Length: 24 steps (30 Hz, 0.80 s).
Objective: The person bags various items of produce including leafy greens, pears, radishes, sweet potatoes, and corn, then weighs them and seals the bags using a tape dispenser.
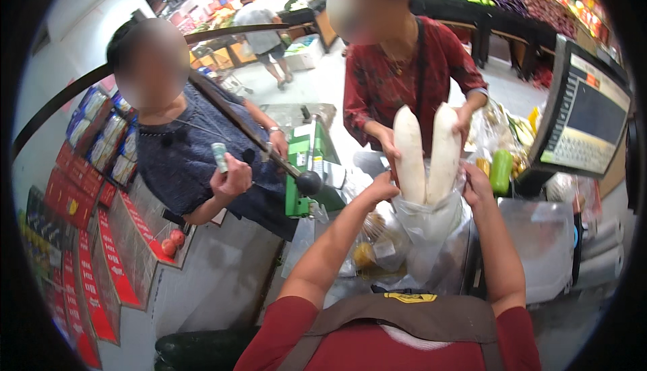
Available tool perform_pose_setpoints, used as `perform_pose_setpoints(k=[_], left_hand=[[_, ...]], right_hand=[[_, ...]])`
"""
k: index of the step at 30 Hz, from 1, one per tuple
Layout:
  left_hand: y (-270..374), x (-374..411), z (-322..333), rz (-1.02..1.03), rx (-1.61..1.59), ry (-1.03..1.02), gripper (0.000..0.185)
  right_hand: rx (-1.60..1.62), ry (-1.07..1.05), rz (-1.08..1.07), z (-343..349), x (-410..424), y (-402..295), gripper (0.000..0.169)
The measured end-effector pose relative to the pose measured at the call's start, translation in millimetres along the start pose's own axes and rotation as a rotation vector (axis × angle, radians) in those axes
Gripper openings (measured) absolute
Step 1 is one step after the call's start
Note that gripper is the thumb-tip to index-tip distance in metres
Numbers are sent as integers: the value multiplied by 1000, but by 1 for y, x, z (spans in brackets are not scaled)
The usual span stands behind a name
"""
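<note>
Two large white radishes, the left radish (408,153) and the right radish (445,148), stand upright with their lower ends in a clear plastic bag (429,224). My left hand (380,189) grips the bag's left rim and my right hand (476,184) its right rim. Across from me, a person in a red patterned top (394,83) has a hand on each radish. Another clear bag (384,239) with yellowish produce lies on the counter, left of the one I hold.
A scale with a display (581,113) stands at the right, with a green gourd (501,171) beside it. A green machine (311,169) sits on the left. Near it, another person (202,143) holds a rolled banknote (219,156). Red-edged steps (113,260) bear two round red fruits (173,242).
</note>
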<state>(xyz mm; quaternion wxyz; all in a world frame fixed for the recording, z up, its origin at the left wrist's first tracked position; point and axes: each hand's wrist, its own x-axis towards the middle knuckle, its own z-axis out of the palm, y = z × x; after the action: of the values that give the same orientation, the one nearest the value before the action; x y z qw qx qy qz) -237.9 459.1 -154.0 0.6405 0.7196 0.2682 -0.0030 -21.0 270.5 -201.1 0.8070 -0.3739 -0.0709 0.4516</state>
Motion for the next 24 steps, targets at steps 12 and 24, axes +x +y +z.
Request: perform_pose_setpoints(k=[12,24], left_hand=[[-27,-26,-5,-104,59,60,52],[-32,-15,-4,100,-61,175,31]], right_hand=[[137,112,126,3,-16,32,17],[-344,219,-215,5,-12,48,14]])
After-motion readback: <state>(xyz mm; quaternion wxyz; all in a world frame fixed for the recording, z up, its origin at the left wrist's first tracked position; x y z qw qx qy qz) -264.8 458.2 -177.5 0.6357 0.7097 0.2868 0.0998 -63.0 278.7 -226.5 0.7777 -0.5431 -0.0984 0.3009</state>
